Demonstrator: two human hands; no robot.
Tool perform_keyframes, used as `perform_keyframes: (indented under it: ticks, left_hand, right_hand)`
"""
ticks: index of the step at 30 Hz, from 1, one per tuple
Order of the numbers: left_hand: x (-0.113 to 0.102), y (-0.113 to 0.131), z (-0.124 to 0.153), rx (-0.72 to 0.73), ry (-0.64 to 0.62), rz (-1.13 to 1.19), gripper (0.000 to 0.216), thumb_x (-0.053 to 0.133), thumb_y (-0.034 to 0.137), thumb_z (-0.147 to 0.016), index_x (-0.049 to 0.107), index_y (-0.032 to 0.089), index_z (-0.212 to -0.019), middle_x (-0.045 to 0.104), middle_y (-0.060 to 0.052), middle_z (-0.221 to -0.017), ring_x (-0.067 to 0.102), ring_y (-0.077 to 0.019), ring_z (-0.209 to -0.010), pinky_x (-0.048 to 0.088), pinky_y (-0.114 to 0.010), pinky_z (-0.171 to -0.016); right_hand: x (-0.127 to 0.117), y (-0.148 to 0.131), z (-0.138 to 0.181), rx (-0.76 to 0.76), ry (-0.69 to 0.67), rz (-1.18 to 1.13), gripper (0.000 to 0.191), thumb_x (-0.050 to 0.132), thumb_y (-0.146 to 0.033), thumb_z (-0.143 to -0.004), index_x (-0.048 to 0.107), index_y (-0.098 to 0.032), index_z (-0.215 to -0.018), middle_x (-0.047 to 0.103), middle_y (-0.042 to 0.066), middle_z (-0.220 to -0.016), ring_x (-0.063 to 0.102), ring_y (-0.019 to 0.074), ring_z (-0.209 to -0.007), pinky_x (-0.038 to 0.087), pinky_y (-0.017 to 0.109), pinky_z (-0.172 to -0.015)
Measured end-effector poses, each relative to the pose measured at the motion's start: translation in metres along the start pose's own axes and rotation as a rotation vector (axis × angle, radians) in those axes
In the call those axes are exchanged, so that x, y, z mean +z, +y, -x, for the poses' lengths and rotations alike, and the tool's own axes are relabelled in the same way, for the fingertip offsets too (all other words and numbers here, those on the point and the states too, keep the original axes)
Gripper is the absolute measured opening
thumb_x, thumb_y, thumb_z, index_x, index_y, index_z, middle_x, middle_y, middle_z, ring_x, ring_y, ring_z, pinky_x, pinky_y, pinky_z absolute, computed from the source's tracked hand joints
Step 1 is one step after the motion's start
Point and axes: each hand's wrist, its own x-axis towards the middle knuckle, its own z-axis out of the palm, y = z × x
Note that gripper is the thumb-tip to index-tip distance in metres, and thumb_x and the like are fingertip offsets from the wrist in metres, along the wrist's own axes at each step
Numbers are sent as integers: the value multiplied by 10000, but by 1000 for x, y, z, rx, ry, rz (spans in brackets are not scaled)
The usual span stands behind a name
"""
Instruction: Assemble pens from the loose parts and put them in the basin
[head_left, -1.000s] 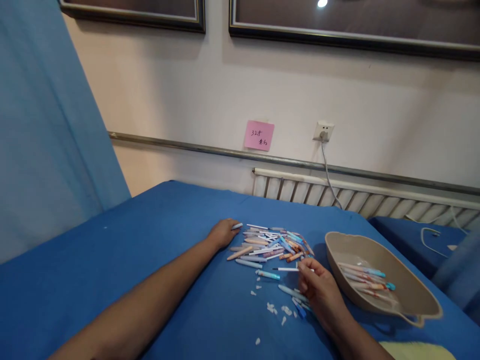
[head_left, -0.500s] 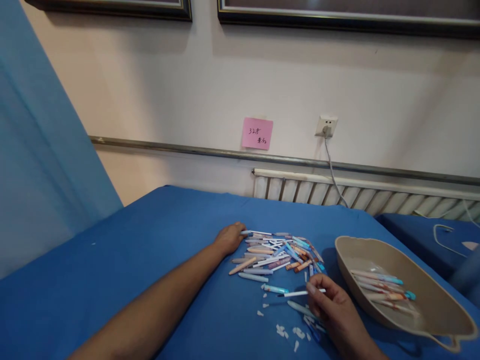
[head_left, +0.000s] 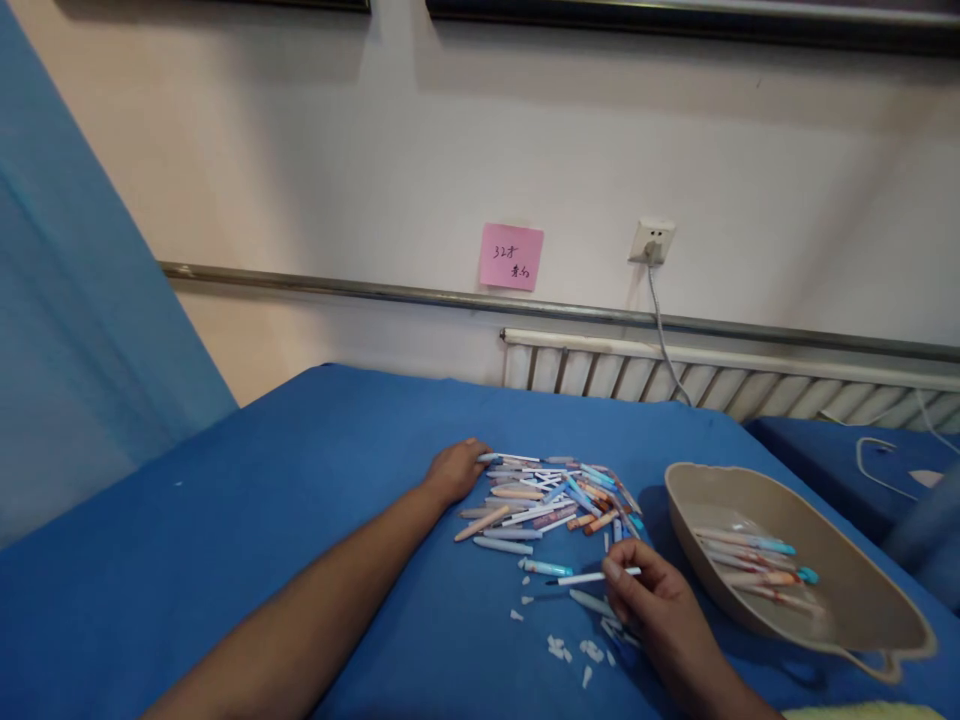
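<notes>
My right hand (head_left: 656, 595) pinches a white pen refill (head_left: 581, 578) with a dark tip pointing left. At the far left edge of a pile of pen parts (head_left: 536, 505), my left hand (head_left: 456, 472) is closed with its fingertips at a pale pen barrel (head_left: 489, 457); the fingers are partly hidden. The pile mixes grey, peach and orange barrels with white refills and blue pieces. Just left of the refill lies a light-blue printed barrel (head_left: 547, 568). Small white tips (head_left: 592, 651) are scattered nearer me. More pen parts (head_left: 592, 603) lie partly behind my right hand.
A beige basin (head_left: 847, 585) at the right holds several pens (head_left: 757, 562). Blue cloth (head_left: 337, 430) covers the table. Behind are a radiator (head_left: 600, 365), a metal rail (head_left: 420, 295), a plugged-in socket (head_left: 651, 242) and a pink note (head_left: 511, 256). A blue curtain (head_left: 82, 300) hangs at left.
The view has tilted and shifted slightly, and a yellowish edge now shows at the bottom right. Both hands keep nearly the same places; the right hand still holds the refill.
</notes>
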Motion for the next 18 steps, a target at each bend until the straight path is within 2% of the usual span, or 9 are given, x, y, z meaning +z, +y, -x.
perform_keyframes:
  ticks: [4,6,8,10,12,15,18]
  left_hand:
    - [-10,7,10,-87,76,45,335,356,250,-883,564,194,-1139,643,-56,-1110,575,-181,-1027,409,-251,-879]
    - [-15,18,26,-123,117,57,385,303,192,-883,505,168,-1210,634,-67,-1127,567,-179,-1037,403,-272,-904]
    - [-19,37,48,-92,129,64,384,356,150,-841,522,189,-1186,620,-50,-1147,538,-180,-1067,377,-282,-942]
    - [-20,62,72,76,58,76,392,428,142,-800,544,233,-1163,618,-39,-1140,529,-197,-1056,376,-307,-941]
    - [-18,87,93,195,-48,72,436,455,124,-776,537,290,-1171,587,-21,-1197,483,-214,-1128,345,-343,-974]
    - [-12,113,117,209,-111,63,489,487,128,-751,510,308,-1205,562,-19,-1239,438,-236,-1188,297,-393,-1023]
    - [-6,121,135,213,-137,79,507,472,136,-769,477,315,-1244,542,-21,-1271,452,-229,-1186,298,-399,-1034]
  right_hand:
    - [2,-7,-1,-42,121,-7,315,633,-471,-740,520,-177,-726,437,-58,-485,349,72,-460,260,194,-461]
    - [1,-10,-2,-42,177,-22,317,637,-478,-730,533,-179,-741,440,-59,-484,355,72,-455,264,188,-452]
    - [1,-12,-3,-34,199,-42,326,638,-491,-722,539,-182,-751,438,-62,-477,355,74,-443,266,189,-444]
    - [2,-13,-4,-32,199,-52,338,637,-504,-715,536,-182,-746,432,-65,-469,351,77,-431,266,192,-438]
    - [2,-15,-4,-41,194,-50,349,642,-510,-704,532,-180,-738,428,-65,-464,346,80,-423,260,195,-430]
    - [3,-18,-3,-66,180,-40,347,650,-501,-697,522,-180,-729,427,-65,-471,351,81,-429,256,194,-424]
    - [3,-19,-2,-81,165,-41,328,638,-486,-714,518,-181,-729,415,-70,-478,346,77,-435,256,191,-426]
